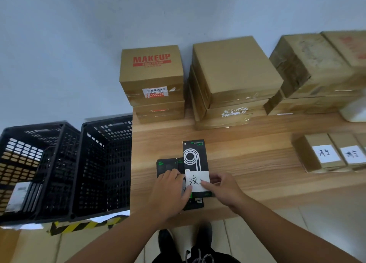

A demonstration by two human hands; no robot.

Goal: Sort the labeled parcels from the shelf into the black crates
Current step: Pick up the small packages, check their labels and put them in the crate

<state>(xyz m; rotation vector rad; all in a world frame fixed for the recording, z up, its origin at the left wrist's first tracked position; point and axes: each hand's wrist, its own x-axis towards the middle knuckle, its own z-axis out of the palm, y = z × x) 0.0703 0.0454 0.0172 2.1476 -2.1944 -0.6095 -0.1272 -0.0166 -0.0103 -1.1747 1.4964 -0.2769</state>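
Both hands are holding one black parcel near the front edge of the wooden shelf, toward its left end; the parcel is lying lengthwise, far end pointing at the back edge, on top of other black parcels lying flat beneath it; a white label with handwritten characters is sitting across its near end.

Left hand is gripping the parcel's left edge, fingers curled, thumb pressing on the label; right hand is pinching the right edge at the label, thumb on top, the other fingers curled at the side.

Two black crates are standing side by side just off the shelf's left edge; the nearer crate is showing only dark mesh walls; the farther crate is holding a flat item with a pale label.

A MAKEUP box is topping a stack at the back left corner; small brown boxes with white labels are sitting toward the right edge.
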